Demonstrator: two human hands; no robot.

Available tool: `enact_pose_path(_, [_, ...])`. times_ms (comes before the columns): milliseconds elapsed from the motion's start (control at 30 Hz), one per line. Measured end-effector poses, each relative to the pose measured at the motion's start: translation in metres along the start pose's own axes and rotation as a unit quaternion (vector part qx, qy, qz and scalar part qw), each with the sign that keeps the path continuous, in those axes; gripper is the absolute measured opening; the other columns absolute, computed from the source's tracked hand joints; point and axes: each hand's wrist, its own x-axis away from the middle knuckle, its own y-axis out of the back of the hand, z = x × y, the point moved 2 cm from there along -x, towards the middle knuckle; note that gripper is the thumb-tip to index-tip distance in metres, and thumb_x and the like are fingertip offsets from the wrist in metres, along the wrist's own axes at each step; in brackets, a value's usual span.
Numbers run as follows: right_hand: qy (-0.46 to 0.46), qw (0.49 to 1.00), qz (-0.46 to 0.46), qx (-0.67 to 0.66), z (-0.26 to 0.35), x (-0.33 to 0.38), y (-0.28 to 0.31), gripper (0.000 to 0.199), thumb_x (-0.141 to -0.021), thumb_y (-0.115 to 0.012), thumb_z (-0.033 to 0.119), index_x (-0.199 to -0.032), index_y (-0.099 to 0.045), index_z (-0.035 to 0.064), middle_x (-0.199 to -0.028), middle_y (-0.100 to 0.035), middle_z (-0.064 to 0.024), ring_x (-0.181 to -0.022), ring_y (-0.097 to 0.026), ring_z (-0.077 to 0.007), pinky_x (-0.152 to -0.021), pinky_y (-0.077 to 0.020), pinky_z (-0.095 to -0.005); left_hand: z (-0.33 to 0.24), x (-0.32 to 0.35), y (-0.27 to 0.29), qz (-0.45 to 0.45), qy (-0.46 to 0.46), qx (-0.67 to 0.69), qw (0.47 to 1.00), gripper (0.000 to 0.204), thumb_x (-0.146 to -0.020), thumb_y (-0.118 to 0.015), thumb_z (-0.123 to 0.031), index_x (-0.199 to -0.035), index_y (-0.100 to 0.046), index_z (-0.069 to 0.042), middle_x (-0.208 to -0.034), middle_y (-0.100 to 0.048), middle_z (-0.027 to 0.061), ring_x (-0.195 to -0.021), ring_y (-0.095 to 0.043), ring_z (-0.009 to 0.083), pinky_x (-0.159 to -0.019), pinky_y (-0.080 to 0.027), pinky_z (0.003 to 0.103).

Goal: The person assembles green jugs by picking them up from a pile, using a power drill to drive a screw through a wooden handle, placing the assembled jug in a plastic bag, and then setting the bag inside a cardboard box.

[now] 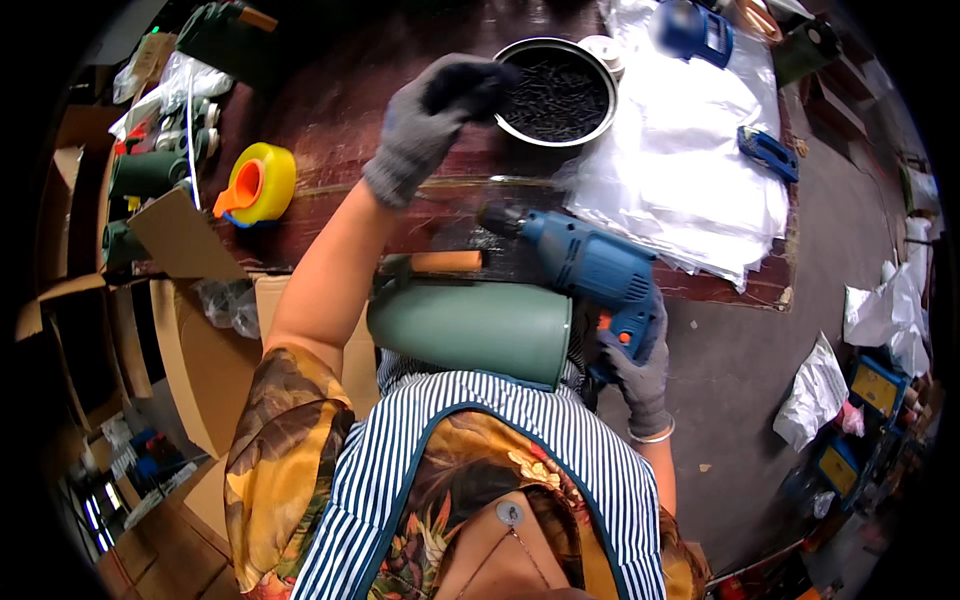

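My left hand [437,112], in a grey glove with dark fingers, is at the left rim of a round bowl [606,120] full of small black screws [560,95]. Its fingers are curled together; what they hold, if anything, I cannot make out. In my gloved right hand [643,365] is the grip of a blue cordless drill [597,258], its black chuck pointing left above the table. A green cylindrical body [470,325] lies sideways across my lap, with an orange-brown handle [446,262] on its far side. Neither hand touches it.
Stacked white plastic bags [680,170] cover the dark red table's [335,205] right part, beneath a blue tool [768,152]. A yellow tape roll [276,182] stands at left. Cardboard boxes [200,360] and green cylinders [150,175] fill the left side. White wrapping [812,395] lies at right.
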Motion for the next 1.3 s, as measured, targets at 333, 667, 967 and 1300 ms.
enact_pose_path(333, [-0.158, 0.983, 0.039, -0.08, 0.012, 0.006, 0.022, 0.058, -0.102, -0.062, 0.023, -0.15, -0.04, 0.0005, -0.131, -0.058, -0.0096, -0.112, -0.059, -0.0152, -0.096, -0.0494, -0.0292, 0.022, 0.115, 0.062, -0.014, 0.429, -0.007, 0.903, 0.021, -0.101, -0.057, -0.01, -0.117, -0.069, -0.003, -0.092, -0.071, 0.0011, -0.073, -0.06, 0.0047, -0.064, -0.051, 0.018])
enact_pose_path(667, [-0.13, 0.989, 0.052, -0.036, 0.008, 0.007, 0.022, 0.061, -0.102, -0.061, 0.028, -0.151, -0.04, 0.0, -0.136, -0.054, -0.012, -0.117, -0.057, -0.0187, -0.1, -0.048, -0.031, 0.026, 0.113, 0.064, -0.022, 0.406, -0.032, 0.913, 0.019, -0.103, -0.051, -0.01, -0.111, -0.068, -0.005, -0.088, -0.068, -0.0009, -0.069, -0.057, 0.003, -0.062, -0.049, 0.017])
enact_pose_path(967, [-0.12, 0.991, 0.051, 0.014, 0.004, 0.006, 0.026, 0.059, -0.102, -0.061, 0.027, -0.152, -0.04, 0.0016, -0.134, -0.056, -0.0105, -0.111, -0.059, -0.0169, -0.095, -0.0502, -0.0308, 0.021, 0.113, 0.063, 0.047, 0.024, -0.473, 0.879, 0.017, -0.098, -0.058, -0.007, -0.108, -0.07, -0.004, -0.09, -0.071, 0.0022, -0.08, -0.066, 0.0099, -0.073, -0.054, 0.027])
enact_pose_path(1300, [-0.075, 0.996, 0.047, 0.027, -0.005, 0.012, 0.022, 0.055, -0.104, -0.058, 0.023, -0.151, -0.041, 0.0019, -0.134, -0.056, -0.0101, -0.106, -0.064, -0.0167, -0.088, -0.0533, -0.03, 0.037, 0.127, 0.055, -0.11, 0.378, 0.1, 0.914, 0.026, -0.105, -0.055, -0.014, -0.123, -0.064, 0.002, -0.093, -0.065, 0.0037, -0.077, -0.06, 0.0082, -0.065, -0.051, 0.017])
